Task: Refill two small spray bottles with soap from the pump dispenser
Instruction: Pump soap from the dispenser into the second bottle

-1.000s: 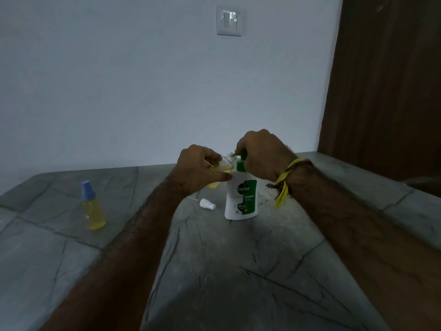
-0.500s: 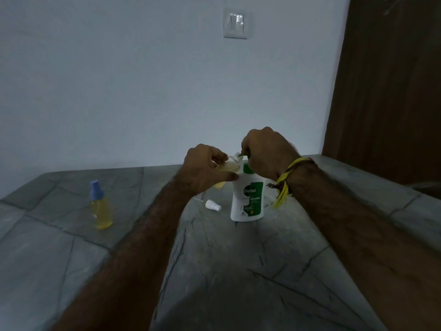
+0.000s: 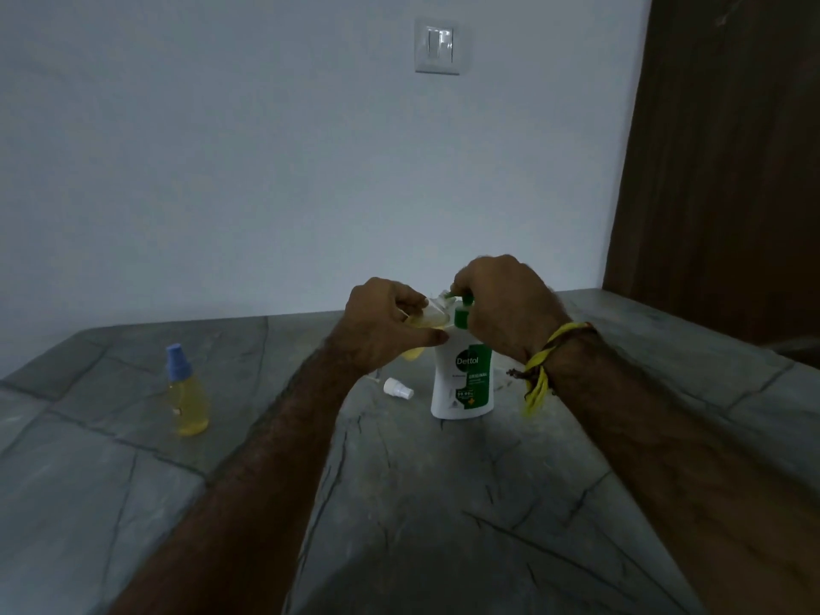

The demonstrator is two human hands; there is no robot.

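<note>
Seemingly little had changed over the last second: the left hand [image 3: 381, 324] still gripped the open spray bottle [image 3: 421, 328], tilted with its mouth at the green nozzle of the pump dispenser [image 3: 463, 375], and the right hand [image 3: 501, 304] stayed curled over the pump head, fingers closed on it. Both hands held their places against the dispenser, while the whole scene sat slightly differently in view, most likely from a small turn of the head. Yellow liquid showed inside the held bottle, so the second fill was judged to be under way rather than finished; how full it was could not be told behind the fingers. Its white spray cap [image 3: 398, 388] lay loose on the stone counter [image 3: 443, 526], just left of the dispenser's base and apart from it. The other spray bottle [image 3: 186, 390], capped in blue and filled with yellow liquid, stood upright well off to the left, and appeared done. Both forearms reached forward from the near edge and converged at the pump, the right wrist wearing a yellow thread band [image 3: 539, 370]. Recapping looked to be what remained.
</note>
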